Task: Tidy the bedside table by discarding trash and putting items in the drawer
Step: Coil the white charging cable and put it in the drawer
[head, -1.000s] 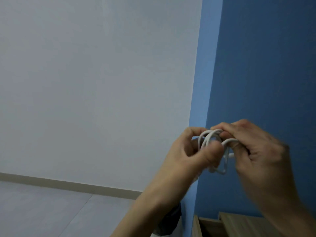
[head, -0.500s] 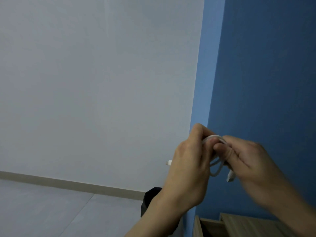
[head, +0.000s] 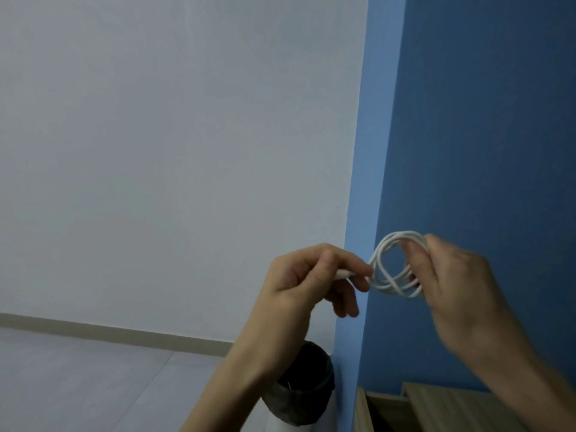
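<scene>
A white cable wound into a small coil hangs in the air in front of the blue wall. My right hand grips the coil's right side, fingers through the loops. My left hand pinches the cable's free end with its plug between thumb and forefinger, just left of the coil. At the bottom right, part of the wooden bedside table shows, with what looks like an open drawer at its left edge. The table's top is mostly out of view.
A dark waste bin lined with a bag stands on the floor against the wall corner, below my left forearm. A pale wall fills the left side, a blue wall the right. Grey floor lies at the lower left.
My hands have drawn apart. The left hand now pulls the cable's end leftward out of the coil, and the coil stays in the right hand. The view tilted down, showing more of the bin.
</scene>
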